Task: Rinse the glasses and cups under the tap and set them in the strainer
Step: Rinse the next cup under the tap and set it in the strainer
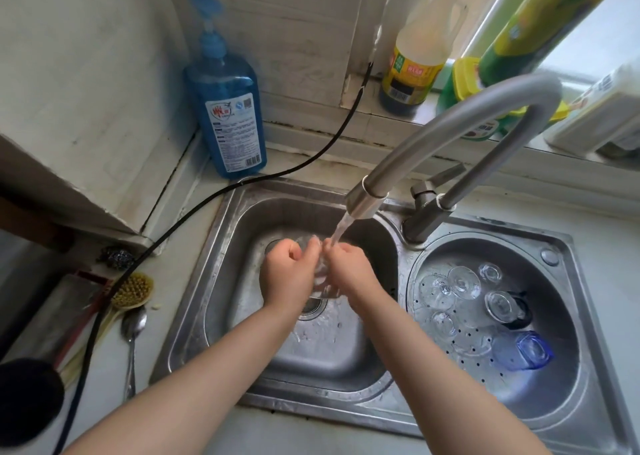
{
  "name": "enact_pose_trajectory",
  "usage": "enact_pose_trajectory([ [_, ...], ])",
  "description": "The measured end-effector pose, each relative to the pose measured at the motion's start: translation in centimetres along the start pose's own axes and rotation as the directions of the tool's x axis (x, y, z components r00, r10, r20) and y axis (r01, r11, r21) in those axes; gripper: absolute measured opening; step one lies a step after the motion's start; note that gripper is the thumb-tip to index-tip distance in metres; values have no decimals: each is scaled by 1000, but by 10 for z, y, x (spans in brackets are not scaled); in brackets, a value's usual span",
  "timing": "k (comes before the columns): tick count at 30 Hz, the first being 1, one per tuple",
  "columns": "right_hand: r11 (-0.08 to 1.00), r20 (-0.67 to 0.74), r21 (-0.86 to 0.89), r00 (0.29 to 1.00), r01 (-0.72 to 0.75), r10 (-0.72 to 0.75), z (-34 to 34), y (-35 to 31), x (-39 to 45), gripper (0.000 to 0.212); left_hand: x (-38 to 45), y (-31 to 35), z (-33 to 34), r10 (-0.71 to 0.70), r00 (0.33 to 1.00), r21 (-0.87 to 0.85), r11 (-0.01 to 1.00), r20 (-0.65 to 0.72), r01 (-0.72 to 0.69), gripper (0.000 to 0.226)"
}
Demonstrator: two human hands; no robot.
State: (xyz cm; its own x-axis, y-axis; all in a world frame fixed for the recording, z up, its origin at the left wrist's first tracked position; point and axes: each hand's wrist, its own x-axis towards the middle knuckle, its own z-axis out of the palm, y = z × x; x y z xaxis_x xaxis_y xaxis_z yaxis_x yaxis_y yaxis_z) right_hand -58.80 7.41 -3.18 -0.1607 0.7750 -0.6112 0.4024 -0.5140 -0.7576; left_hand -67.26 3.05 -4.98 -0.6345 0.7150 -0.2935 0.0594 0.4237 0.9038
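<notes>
Both my hands hold a clear glass (321, 274) over the left sink basin (242, 233), under water running from the grey tap (450, 132). My left hand (289, 274) grips the glass from the left and my right hand (349, 267) from the right, fingers curled round it; the hands hide most of the glass. In the round strainer (540, 395) on the right lie several clear glasses (464, 283), a dark-handled cup (509, 307) and a blue glass (528, 350), mouths down.
A blue soap pump bottle (230, 108) stands at the back left, with a black cable (194, 212) running past it. A brush (133, 290), a spoon (133, 330) and a scourer (116, 257) lie left of the sink. Bottles (419, 56) stand on the windowsill.
</notes>
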Motion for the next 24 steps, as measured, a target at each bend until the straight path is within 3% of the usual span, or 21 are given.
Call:
enact_pose_trajectory([
  [1,973,162,127,972,-192,171,-4,-5,-1,35,1,2,-3,62,998,26,998,17,-62,45],
  [2,918,292,232,923,-322,250,-7,-6,-3,34,2,4,-5,96,995,44,994,37,-98,45],
  [3,878,335,301,903,-372,268,-7,-7,-4,33,3,6,-6,115,992,54,992,50,-117,44],
  [4,887,281,306,923,-345,262,-4,-6,-3,34,4,6,-7,125,990,64,990,58,-129,44],
  [5,949,167,209,965,-237,204,0,-1,-2,38,5,6,-6,128,990,84,988,58,-132,45],
  [6,998,36,-5,997,-66,66,3,1,-4,42,6,7,-6,130,990,112,984,57,-136,46],
  [7,959,-46,-258,990,115,-132,6,5,-8,42,7,6,-4,141,988,130,981,56,-148,47],
  [8,866,-57,-435,952,247,-301,8,8,-12,42,8,6,-3,155,986,145,976,57,-162,48],
  [10,816,-14,-484,930,316,-368,5,13,-10,43,12,6,-3,175,982,173,967,73,-185,49],
  [12,910,37,-321,964,262,-265,2,10,-6,43,16,4,-4,168,978,133,974,121,-183,49],
  [14,998,149,31,987,59,-63,1,4,-2,42,15,4,-5,129,974,22,991,185,-135,48],
  [16,938,252,322,967,-131,48,-4,6,4,40,11,4,-3,47,969,-131,991,243,-16,47],
  [18,861,228,488,973,-144,34,-4,10,3,37,12,6,-3,-71,953,-277,948,295,157,32],
  [21,941,-7,337,999,43,-43,-8,16,2,36,14,13,-3,-189,898,-346,875,397,337,24],
  [24,914,-142,-55,903,403,-406,-7,15,-9,51,16,17,4,-265,820,-243,869,508,431,28],
])
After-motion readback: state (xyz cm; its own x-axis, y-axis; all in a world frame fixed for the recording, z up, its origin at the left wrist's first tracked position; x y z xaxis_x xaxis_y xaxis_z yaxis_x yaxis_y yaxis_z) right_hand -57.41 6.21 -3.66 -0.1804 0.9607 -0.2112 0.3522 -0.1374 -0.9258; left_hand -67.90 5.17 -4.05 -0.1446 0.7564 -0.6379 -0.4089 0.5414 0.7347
